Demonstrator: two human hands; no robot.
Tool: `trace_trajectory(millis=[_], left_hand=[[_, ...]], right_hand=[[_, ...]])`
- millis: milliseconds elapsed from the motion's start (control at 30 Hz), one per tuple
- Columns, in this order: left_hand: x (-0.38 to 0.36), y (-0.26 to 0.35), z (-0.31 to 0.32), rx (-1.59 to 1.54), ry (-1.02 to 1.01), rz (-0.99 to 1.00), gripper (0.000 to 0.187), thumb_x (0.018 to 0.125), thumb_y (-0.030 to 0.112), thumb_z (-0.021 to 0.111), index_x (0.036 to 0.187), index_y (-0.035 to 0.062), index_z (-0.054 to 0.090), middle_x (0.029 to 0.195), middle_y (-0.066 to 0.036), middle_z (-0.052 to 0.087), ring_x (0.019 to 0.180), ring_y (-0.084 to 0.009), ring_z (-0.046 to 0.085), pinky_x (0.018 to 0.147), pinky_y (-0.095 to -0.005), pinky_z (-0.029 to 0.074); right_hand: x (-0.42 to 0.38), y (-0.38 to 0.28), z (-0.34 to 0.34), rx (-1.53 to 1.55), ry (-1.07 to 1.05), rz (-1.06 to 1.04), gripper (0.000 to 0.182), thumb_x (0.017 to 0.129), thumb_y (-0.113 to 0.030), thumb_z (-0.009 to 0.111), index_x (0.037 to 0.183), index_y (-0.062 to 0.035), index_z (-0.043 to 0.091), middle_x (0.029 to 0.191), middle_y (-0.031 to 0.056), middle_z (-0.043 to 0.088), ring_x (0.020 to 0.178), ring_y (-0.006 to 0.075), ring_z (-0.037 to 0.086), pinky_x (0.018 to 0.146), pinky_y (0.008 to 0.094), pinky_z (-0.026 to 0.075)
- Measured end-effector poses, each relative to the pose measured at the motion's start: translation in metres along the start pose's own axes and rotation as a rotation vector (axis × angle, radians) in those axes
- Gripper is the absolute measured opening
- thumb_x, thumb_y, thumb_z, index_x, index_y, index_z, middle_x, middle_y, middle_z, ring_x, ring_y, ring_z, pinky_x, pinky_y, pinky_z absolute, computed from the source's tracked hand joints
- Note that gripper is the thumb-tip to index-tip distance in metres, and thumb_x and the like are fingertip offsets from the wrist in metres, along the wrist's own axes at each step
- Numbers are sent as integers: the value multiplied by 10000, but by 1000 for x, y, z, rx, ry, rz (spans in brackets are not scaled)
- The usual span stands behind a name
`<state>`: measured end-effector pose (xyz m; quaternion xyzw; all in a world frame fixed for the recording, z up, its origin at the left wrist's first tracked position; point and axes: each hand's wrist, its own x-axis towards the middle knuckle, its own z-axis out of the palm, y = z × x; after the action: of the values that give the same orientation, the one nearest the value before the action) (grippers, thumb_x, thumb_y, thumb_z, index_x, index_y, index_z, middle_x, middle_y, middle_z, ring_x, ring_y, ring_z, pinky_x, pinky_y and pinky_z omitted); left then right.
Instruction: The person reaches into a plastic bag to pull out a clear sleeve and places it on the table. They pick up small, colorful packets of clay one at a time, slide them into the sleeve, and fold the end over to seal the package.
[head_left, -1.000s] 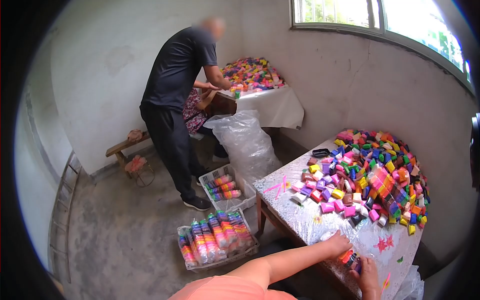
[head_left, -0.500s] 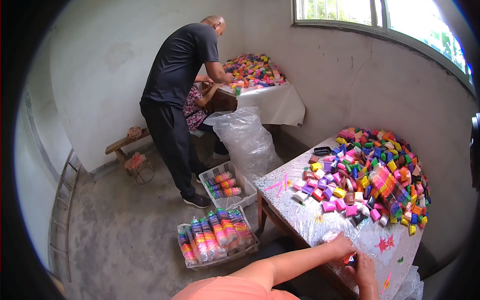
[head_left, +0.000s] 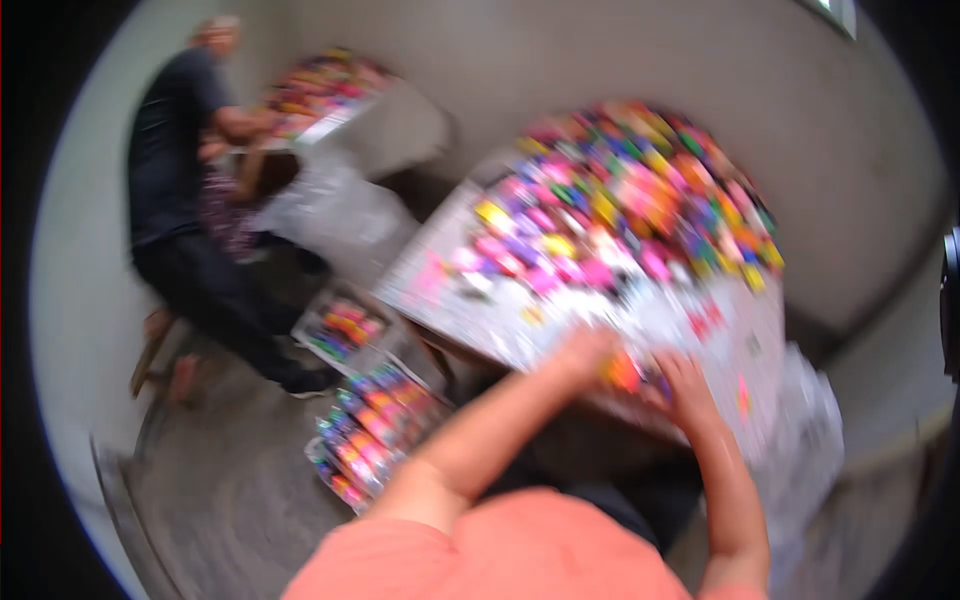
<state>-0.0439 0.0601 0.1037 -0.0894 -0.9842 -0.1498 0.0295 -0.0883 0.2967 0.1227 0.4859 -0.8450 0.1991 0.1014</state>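
Observation:
The view is smeared by motion. My left hand point(head_left: 588, 356) is at the near edge of the table, its fingers closed around one end of a small pack of coloured pieces point(head_left: 624, 372). Orange and dark colours show in the pack. My right hand point(head_left: 684, 388) grips its other end, fingers bent over it. Just beyond both hands lies clear plastic film on the patterned tabletop point(head_left: 640, 320). A big heap of small coloured packets point(head_left: 600, 200) covers the far part of the table, with a long multicoloured pack point(head_left: 648, 198) on top.
Two crates hold filled packs: a nearer crate point(head_left: 375, 430) and a farther crate point(head_left: 340, 325). Clear plastic bags point(head_left: 345, 220) stand behind them; another bag point(head_left: 805, 430) hangs at the table's right. A person in dark clothes point(head_left: 180, 160) leans over a second heaped table point(head_left: 400, 125), beside someone seated.
My view has swung right and down, so the room has shifted left in it. Both hands remain at the table edge with the pack, where more orange now shows.

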Motion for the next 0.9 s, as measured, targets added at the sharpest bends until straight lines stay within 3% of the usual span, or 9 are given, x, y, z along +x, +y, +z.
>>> trace_trajectory(millis=[67, 133, 200, 333, 467, 500, 733, 900], left_hand=[[-10, -32, 15, -73, 92, 39, 894, 580, 315, 890, 1324, 27, 487, 1338, -188, 513, 1277, -334, 458, 1106, -421, 322], [-21, -20, -27, -68, -9, -25, 955, 563, 269, 902, 1362, 20, 444, 1391, -193, 474, 1323, -340, 414, 1108, -433, 314], [-34, -34, -23, 29, 151, 81, 947, 572, 259, 897, 1372, 53, 434, 1389, -157, 470, 1320, -315, 417, 1098, -527, 302], [-42, -34, -23, -29, 134, 82, 953, 573, 253, 893, 1384, 71, 426, 1397, -146, 457, 1317, -325, 411, 1105, -472, 314], [-37, -38, -12, -22, 158, 91, 909, 584, 225, 885, 1368, 72, 451, 1392, -161, 459, 1321, -340, 401, 1090, -444, 338], [-36, -39, -12, -22, 178, 101, 890, 592, 221, 881, 1360, 67, 458, 1382, -166, 464, 1312, -346, 407, 1085, -442, 343], [-30, -44, 16, -77, 268, 110, 737, 671, 180, 829, 1301, 17, 482, 1291, -190, 503, 1209, -369, 469, 1048, -431, 379], [-29, -47, 14, -82, 252, 149, 731, 676, 198, 828, 1294, 19, 481, 1280, -195, 515, 1201, -378, 476, 1043, -437, 384]], right_hand=[[-16, -23, -22, 145, 66, 90, 372, 808, -112, 705, 1159, -48, 602, 1098, 148, 627, 1112, 334, 555, 941, 423, 444], [-41, -26, -20, 270, 149, 12, 207, 813, -78, 691, 1011, -36, 650, 992, 136, 657, 1006, 330, 610, 851, 384, 498], [-65, -31, -16, 303, 179, 72, 156, 817, -70, 688, 967, -40, 657, 971, 129, 660, 965, 329, 625, 825, 388, 510], [-85, -18, -21, 278, 311, 237, 106, 824, -74, 689, 923, -45, 666, 961, 122, 661, 932, 324, 636, 801, 384, 521], [-57, -7, -33, 196, 236, 241, 347, 812, -135, 721, 1132, -53, 617, 1175, 155, 597, 1051, 323, 599, 884, 376, 495], [-50, -4, -30, 208, 130, 256, 501, 810, -176, 742, 1259, -51, 558, 1274, 173, 543, 1177, 332, 536, 983, 397, 443], [-20, 18, 16, 138, 35, 152, 515, 781, -213, 755, 1224, -26, 568, 1233, 165, 566, 1203, 371, 484, 1035, 412, 396], [-22, 22, 11, 128, 155, 101, 469, 790, -196, 744, 1196, -22, 587, 1182, 164, 587, 1095, 353, 530, 976, 421, 427]])
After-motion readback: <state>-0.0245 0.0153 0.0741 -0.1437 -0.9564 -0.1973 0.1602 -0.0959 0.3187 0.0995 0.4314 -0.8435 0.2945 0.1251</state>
